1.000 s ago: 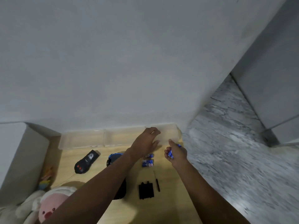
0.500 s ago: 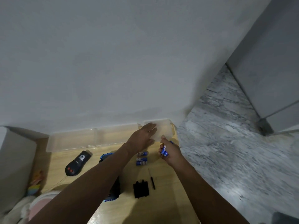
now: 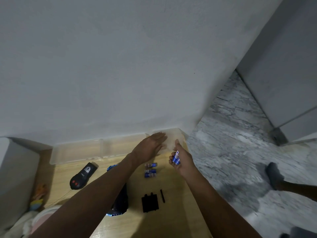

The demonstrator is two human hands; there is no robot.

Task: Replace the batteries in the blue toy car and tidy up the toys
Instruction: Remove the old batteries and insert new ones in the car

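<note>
Two batteries (image 3: 176, 158) are pinched in the curled fingers of the right hand (image 3: 181, 158); three more (image 3: 150, 170) lie on the table (image 3: 173, 219). The left hand (image 3: 151, 146) is held flat and empty. Being small, rigid and smooth, batteries are best gripped mid-barrel. The blue car (image 3: 118, 203) lies under the left forearm.

I find no text that I can read with certainty. The black remote control (image 3: 83, 176) on the counter (image 3: 173, 220) carries a white emblem and a short line of white characters beneath it, too small and blurred for me to make out. The three loose batteries (image 3: 150, 170) on the counter bear blue and white labels with dark lettering, which I cannot resolve. The batteries (image 3: 176, 158) gripped in my right hand (image 3: 181, 158) show white marks on blue wrappers, likewise illegible. I see no numbers or signs elsewhere.
</note>
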